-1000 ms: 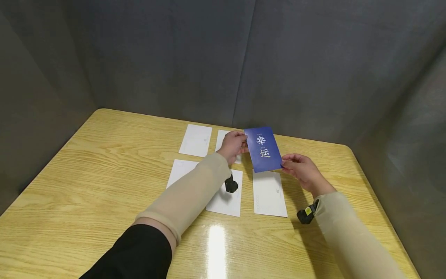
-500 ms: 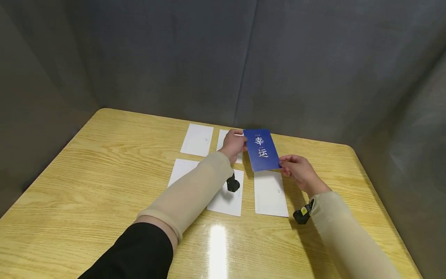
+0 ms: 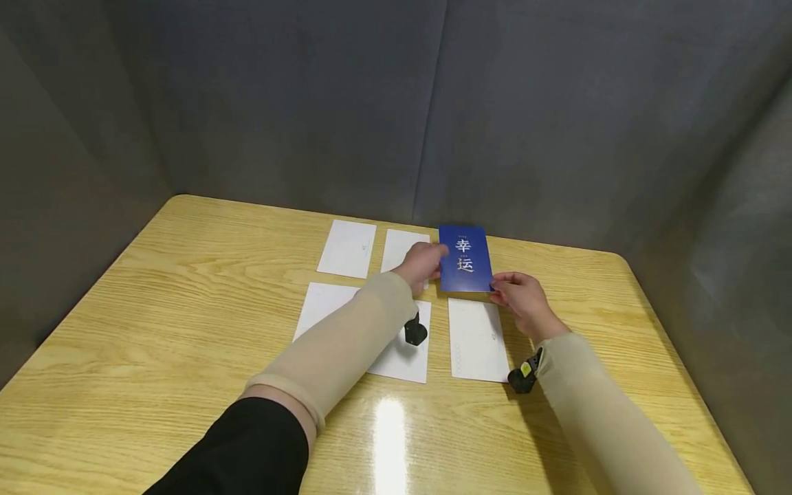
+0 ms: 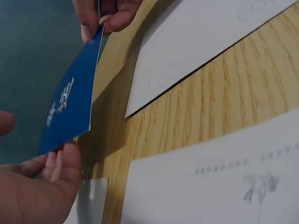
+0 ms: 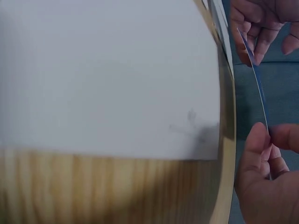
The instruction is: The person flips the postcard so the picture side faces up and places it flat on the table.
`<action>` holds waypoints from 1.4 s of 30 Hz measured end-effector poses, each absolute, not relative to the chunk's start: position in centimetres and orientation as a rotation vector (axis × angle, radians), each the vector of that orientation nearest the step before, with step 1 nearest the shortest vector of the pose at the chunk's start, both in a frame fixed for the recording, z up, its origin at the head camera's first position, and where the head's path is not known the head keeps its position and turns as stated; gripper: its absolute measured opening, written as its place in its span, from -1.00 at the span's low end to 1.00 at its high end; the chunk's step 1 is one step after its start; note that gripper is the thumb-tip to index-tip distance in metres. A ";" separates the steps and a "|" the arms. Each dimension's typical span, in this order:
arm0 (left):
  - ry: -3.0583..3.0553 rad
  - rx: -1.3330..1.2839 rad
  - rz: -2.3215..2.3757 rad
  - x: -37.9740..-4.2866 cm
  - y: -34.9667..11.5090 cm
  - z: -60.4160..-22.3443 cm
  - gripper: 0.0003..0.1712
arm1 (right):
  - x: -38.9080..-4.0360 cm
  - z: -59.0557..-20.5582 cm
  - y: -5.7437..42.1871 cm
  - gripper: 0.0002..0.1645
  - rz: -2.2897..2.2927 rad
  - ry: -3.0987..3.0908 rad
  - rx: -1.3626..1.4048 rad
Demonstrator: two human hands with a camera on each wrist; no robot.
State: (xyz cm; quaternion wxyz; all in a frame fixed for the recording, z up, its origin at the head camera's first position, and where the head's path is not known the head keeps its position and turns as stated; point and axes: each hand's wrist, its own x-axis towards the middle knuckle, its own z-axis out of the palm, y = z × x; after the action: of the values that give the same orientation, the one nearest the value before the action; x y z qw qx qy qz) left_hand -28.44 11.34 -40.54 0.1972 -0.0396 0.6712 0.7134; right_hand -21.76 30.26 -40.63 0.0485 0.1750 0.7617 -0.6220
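A blue postcard (image 3: 479, 242) with two white characters is at the far middle of the table in the head view. My right hand (image 3: 522, 300) pinches its near right corner between thumb and fingers, as the right wrist view also shows. My left hand (image 3: 422, 265) is at the card's left edge. In the left wrist view the left fingers (image 4: 70, 161) touch the card's underside, while the left thumb (image 4: 5, 123) stands apart from it. The card is held tilted, clear of the tabletop.
Several white postcards lie on the wooden table (image 3: 185, 295): one white postcard (image 3: 478, 344) nearest the right hand, one (image 3: 348, 247) at the far left, others partly under the left arm. A grey curtain (image 3: 309, 103) rises behind the table's far edge.
The blue postcard has moved slightly away and lies flatter to the view. My right hand has moved forward and left with it. My left thumb has come off the card.
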 end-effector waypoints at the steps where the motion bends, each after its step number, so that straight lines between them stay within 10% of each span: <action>1: 1.872 -0.129 1.991 -28.4 11.5 -40.6 -0.73 | -21.8 -40.7 30.3 -0.70 -1.879 2.330 0.545; 8: 1.853 -0.129 1.944 -28.2 12.5 -40.4 -0.40 | -22.1 -41.3 30.7 -0.70 -1.812 2.359 0.614; 42: 1.800 -0.122 1.886 -27.4 12.5 -40.6 -0.30 | -23.2 -41.1 31.0 -0.69 -1.233 2.635 0.584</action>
State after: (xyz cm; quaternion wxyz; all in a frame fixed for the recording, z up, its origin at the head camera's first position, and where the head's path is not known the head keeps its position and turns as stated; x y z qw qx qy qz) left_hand -27.43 12.55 -40.56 0.2629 -0.0451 0.6654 0.6972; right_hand -23.16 31.02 -41.13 0.0871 0.1962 0.8847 -0.4138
